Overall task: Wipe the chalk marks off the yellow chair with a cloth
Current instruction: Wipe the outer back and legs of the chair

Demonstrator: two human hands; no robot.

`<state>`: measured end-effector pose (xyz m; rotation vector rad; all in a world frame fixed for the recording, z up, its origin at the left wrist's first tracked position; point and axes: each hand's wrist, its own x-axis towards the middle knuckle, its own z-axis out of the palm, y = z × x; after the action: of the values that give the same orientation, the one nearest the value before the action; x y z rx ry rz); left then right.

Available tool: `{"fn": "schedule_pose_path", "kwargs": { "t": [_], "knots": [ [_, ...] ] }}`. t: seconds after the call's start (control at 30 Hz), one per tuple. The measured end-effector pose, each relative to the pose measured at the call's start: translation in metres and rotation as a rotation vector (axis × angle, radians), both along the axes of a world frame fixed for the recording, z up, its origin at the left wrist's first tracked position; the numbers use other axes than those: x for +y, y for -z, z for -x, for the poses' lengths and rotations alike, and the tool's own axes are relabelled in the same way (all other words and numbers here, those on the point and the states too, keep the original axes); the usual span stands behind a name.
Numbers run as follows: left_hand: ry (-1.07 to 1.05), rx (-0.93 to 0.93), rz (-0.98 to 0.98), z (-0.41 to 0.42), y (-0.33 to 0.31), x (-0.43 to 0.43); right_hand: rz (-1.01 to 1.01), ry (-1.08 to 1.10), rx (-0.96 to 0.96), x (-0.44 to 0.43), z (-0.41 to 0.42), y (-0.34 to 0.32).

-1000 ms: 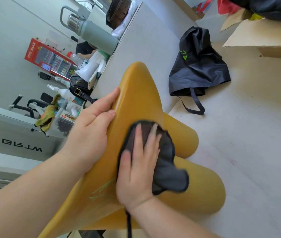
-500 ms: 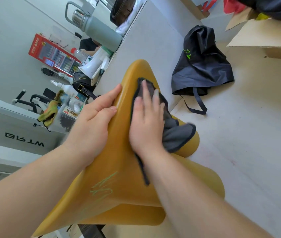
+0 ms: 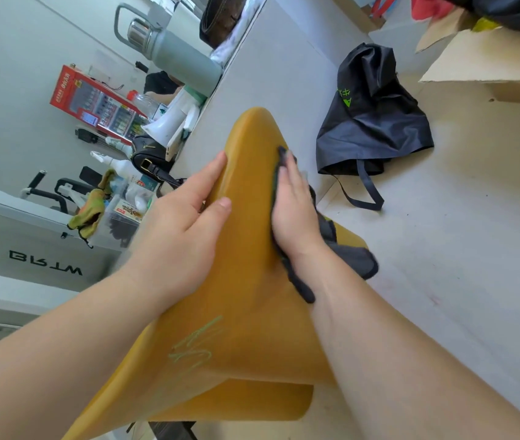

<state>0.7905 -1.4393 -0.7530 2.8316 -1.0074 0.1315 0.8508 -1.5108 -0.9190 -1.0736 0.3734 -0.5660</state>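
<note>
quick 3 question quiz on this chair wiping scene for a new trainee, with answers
1. True or false: the pale green chalk marks on the yellow plastic chair are already wiped off.
2. Which hand presses the dark grey cloth against the chair? A) left hand B) right hand C) both hands
3. Fill in: the black fabric bag lies on the ____.
Key: 1 false; 2 B; 3 floor.
</note>
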Motion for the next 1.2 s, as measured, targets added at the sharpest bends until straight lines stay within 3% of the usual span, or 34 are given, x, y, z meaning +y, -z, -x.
{"fn": "schedule_pose_path", "kwargs": {
  "t": [0.13,0.2,0.4,0.57,0.7,0.87,0.93,1.1,1.2],
  "knots": [
    [-0.023,-0.011,-0.019,0.003,-0.001,-0.001,-0.367,-0.165,0.096,0.035,0.014,0.041],
    [-0.037,0.026,0.031,0.006,0.0,-0.004,-0.429,-0.163,0.139,0.046,0.023,0.035],
    [-0.042,0.07,0.113,0.005,0.001,-0.004,-0.04,0.083,0.007,0.04,0.05,-0.031],
    [-0.031,0.042,0.073,0.004,0.001,-0.004,0.074,0.047,-0.094,-0.009,0.002,0.001],
    [-0.037,0.043,0.073,0.004,0.001,-0.004,-0.241,-0.142,-0.144,-0.02,-0.033,0.04],
    [-0.037,0.033,0.047,0.003,0.0,-0.002,-0.603,-0.254,0.084,0.007,-0.034,0.056],
    [-0.034,0.03,0.039,0.002,0.0,-0.002,-0.55,-0.185,0.092,0.001,-0.024,0.033],
    [-0.014,0.008,0.035,-0.001,0.001,-0.001,-0.065,0.019,-0.089,-0.015,-0.009,-0.017],
    [-0.02,-0.008,0.034,-0.001,0.002,-0.002,-0.062,0.044,-0.166,-0.02,-0.018,-0.001]
  ]
}}
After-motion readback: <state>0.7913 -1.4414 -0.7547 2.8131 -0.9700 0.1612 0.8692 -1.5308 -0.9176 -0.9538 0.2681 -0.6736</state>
